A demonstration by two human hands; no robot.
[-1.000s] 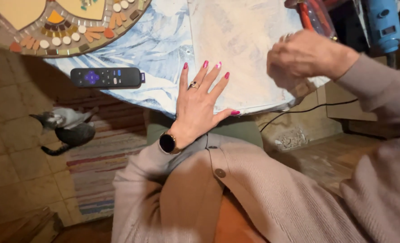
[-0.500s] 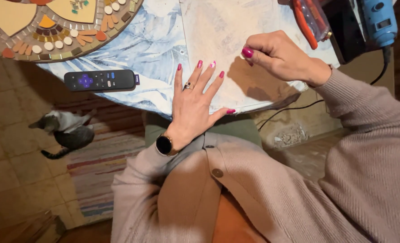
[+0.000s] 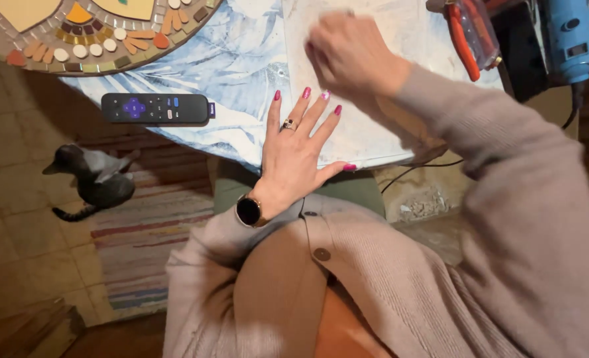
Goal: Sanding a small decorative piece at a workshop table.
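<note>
The left hand (image 3: 299,147) lies flat, fingers spread, palm down on the near edge of a pale, mottled sheet (image 3: 374,79) that rests on a blue leaf-patterned cloth (image 3: 231,66). The right hand (image 3: 349,54), blurred, is loosely curled over the sheet's middle; whether it grips anything I cannot tell. Left of the hands a slim black remote (image 3: 156,108) lies on the cloth. At far left sits a round mosaic (image 3: 89,33) of small glossy tiles. Far right: red-handled pliers (image 3: 462,41) and a blue plastic tool (image 3: 568,36). A grey cat (image 3: 92,180) stands on the tiled floor.
</note>
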